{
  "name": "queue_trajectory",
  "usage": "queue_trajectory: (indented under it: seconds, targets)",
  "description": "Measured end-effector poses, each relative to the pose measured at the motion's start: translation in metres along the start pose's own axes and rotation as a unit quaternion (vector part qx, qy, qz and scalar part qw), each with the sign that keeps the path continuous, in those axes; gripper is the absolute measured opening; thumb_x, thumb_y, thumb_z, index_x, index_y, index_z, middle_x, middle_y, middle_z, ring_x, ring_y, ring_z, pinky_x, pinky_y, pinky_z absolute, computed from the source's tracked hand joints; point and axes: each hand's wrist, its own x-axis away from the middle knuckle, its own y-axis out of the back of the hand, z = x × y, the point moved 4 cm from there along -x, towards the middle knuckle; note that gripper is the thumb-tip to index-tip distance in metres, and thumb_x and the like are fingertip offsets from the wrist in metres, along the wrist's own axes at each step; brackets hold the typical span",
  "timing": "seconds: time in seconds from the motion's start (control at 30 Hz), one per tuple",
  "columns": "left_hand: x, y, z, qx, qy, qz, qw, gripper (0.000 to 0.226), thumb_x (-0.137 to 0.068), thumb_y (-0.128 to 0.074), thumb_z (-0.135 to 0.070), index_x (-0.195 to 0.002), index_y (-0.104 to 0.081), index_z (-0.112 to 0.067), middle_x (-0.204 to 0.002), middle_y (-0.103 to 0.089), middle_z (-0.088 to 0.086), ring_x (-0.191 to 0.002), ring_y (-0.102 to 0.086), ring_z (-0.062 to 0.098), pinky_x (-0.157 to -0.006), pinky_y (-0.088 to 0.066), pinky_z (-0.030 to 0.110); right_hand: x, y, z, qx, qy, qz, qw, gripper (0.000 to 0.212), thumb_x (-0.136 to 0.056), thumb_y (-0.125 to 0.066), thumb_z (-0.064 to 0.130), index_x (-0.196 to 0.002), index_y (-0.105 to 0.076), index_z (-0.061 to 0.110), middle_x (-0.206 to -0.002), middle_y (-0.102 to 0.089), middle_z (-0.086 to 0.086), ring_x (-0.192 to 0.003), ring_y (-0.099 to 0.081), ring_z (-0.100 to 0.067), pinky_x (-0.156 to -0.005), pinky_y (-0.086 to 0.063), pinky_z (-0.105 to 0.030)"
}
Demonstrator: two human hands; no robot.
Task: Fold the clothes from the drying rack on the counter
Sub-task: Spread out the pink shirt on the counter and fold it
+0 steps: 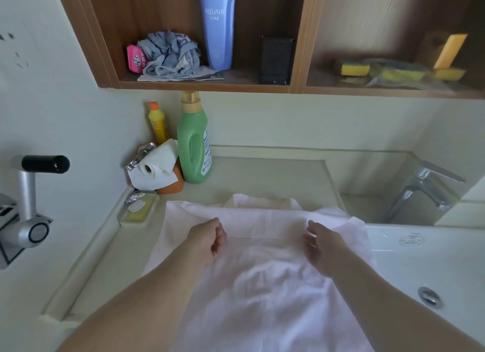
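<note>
Pale walls (65, 110) enclose a cream tabletop (262, 173) beside a white sink (420, 267) with a chrome faucet (425, 189). Above hangs a wooden shelf unit (298, 36) of open compartments. A wall socket (18, 49) sits at left; soft, even light

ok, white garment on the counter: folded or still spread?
Mostly spread. The white garment lies flat across the counter, only its top edge turned over.
</note>
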Motion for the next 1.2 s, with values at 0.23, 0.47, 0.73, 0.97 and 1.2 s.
queue_trajectory:
  seconds: [0.23, 0.47, 0.73, 0.97, 1.2]
  targets:
    - [-0.011, -0.012, -0.024, -0.046, -0.066, -0.081, 0.993, 0.017, -0.095, -0.062, -0.02, -0.111, -0.063, -0.015, -0.107, -0.064, 0.008, -0.093, -0.062, 0.028, -0.078, -0.054, 0.036, -0.023, -0.01, 0.016, 0.023, 0.037, -0.026, 0.999, 0.014, -0.095, -0.064, 0.023, -0.108, -0.065, 0.021, -0.083, -0.055, -0.002, -0.07, -0.053, -0.021, -0.063, -0.05, -0.032]
    - [-0.006, -0.032, -0.042, 0.031, -0.09, 0.006, 0.995, 0.019, -0.092, -0.057, -0.013, -0.109, -0.065, -0.016, -0.099, -0.072, 0.003, -0.086, -0.072, 0.021, -0.071, -0.055, 0.031, -0.037, -0.005, 0.026, 0.012, 0.095, -0.03, 0.995, 0.011, -0.09, -0.056, 0.007, -0.095, -0.064, 0.014, -0.087, -0.055, -0.01, -0.075, -0.051, -0.022, -0.065, -0.046, -0.031]
    - [0.01, -0.048, -0.065, -0.036, -0.228, 0.035, 0.972, 0.055, -0.099, -0.054, -0.018, -0.149, -0.038, -0.034, -0.126, -0.06, -0.007, -0.113, -0.067, 0.019, -0.1, -0.053, 0.045, -0.015, -0.016, 0.058, -0.097, 0.232, 0.034, 0.967, 0.024, -0.095, -0.054, -0.002, -0.108, -0.058, 0.018, -0.11, -0.061, -0.005, -0.09, -0.069, -0.026, -0.09, -0.058, -0.038]
    - [0.028, -0.06, -0.013, -0.544, -0.345, -0.068, 0.762, 0.056, -0.102, -0.047, -0.04, -0.154, -0.038, -0.022, -0.165, -0.03, 0.003, -0.15, -0.028, 0.025, -0.12, -0.027, 0.046, 0.007, -0.04, 0.002, 0.416, 0.365, -0.025, 0.833, 0.039, -0.091, -0.062, 0.025, -0.129, -0.057, 0.029, -0.141, -0.051, 0.002, -0.133, -0.046, -0.023, -0.112, -0.037, -0.045]
    - [0.025, -0.017, 0.056, -0.701, -0.279, -0.061, 0.653, 0.068, -0.099, -0.01, -0.069, -0.158, 0.015, -0.046, -0.166, 0.029, -0.01, -0.155, 0.023, 0.025, -0.118, 0.009, 0.069, 0.005, -0.036, -0.061, 0.663, 0.317, -0.039, 0.677, 0.073, -0.096, -0.015, 0.073, -0.158, 0.009, 0.044, -0.169, 0.019, 0.006, -0.156, 0.011, -0.026, -0.12, 0.003, -0.064]
